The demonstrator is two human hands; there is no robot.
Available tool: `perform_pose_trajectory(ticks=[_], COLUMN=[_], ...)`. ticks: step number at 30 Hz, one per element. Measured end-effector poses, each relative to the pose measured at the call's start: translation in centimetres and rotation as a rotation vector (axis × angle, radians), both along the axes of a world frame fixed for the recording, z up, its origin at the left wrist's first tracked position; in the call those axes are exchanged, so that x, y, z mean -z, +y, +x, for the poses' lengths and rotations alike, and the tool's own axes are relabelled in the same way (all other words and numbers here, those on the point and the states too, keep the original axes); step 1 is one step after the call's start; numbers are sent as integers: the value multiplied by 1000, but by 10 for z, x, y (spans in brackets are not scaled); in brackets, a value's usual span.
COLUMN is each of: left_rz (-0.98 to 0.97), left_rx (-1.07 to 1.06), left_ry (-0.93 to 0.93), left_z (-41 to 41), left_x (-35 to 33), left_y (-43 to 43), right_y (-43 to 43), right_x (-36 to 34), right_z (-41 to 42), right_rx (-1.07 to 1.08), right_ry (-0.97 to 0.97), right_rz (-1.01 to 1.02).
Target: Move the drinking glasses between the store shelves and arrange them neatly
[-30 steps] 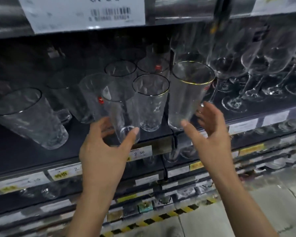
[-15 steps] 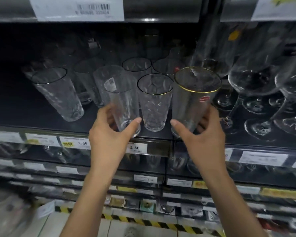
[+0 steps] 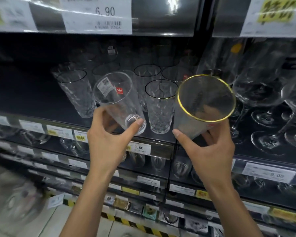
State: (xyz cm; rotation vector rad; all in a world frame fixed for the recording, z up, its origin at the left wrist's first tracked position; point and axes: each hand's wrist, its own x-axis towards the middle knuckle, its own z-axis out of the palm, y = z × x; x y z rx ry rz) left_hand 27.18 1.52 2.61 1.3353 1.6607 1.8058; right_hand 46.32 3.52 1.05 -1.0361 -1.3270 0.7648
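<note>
We now tip both glasses toward us; half a second ago they stand upright at the front of the shelf point(image 3: 161, 148). Our left hand point(image 3: 108, 142) leans the plain glass point(image 3: 116, 101) up and to the left, so its mouth faces us. Our right hand point(image 3: 210, 151) swings the gold-rimmed glass point(image 3: 205, 100) over further, and we look straight into its rim and see our fingers through the wall. Whether either base has left the shelf, we cannot tell. Our view rises a little, and the tag point(image 3: 97, 15) above now shows its full price, 6.90.
</note>
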Motion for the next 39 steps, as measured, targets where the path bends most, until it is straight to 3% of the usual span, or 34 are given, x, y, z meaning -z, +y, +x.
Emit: perform_pose_trajectory(ticks=[5, 10, 12, 24, 29, 39], left_rz=[156, 191, 166, 121, 101, 136], left_rx=[55, 351, 323, -316, -575, -791], left_ry=[-72, -638, -740, -680, -650, -612], left_z=[-15, -41, -54, -177, -245, -379], left_x=[-4, 6, 11, 29, 37, 58], left_y=[-19, -35, -47, -158, -220, -310], right_y=[-3, -1, -1, -43, -87, -165], right_x=[-16, -9, -3, 16, 17, 31], right_z=[-13, -50, -75, -267, -359, -523], right_rx=[-157, -486, -595, -1047, -1270, -1481], right_ry=[46, 191, 274, 171, 81, 18], right_rz=[136, -56, -217, -511, -527, -504])
